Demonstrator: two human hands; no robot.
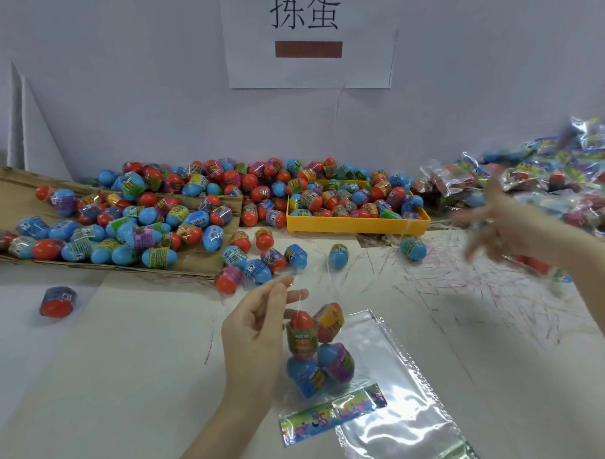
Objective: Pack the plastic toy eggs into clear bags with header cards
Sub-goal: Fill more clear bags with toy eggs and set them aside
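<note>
My left hand (pixel 255 329) pinches the open top of a clear bag (pixel 315 352) that holds several red and blue toy eggs and hangs to the table, its colourful header card (pixel 331 413) at the bottom. My right hand (pixel 499 222) is blurred at the right, fingers spread, holding nothing, just in front of the pile of packed bags (pixel 546 176). Loose eggs (pixel 261 261) lie on the white table beyond my left hand.
A flattened cardboard sheet (pixel 199 264) at the left carries many eggs. A yellow tray (pixel 355 224) full of eggs stands at the centre back. Empty clear bags (pixel 396 397) lie under the held bag. One egg (pixel 56 301) sits alone at the left. Thin red strips (pixel 467 285) litter the table.
</note>
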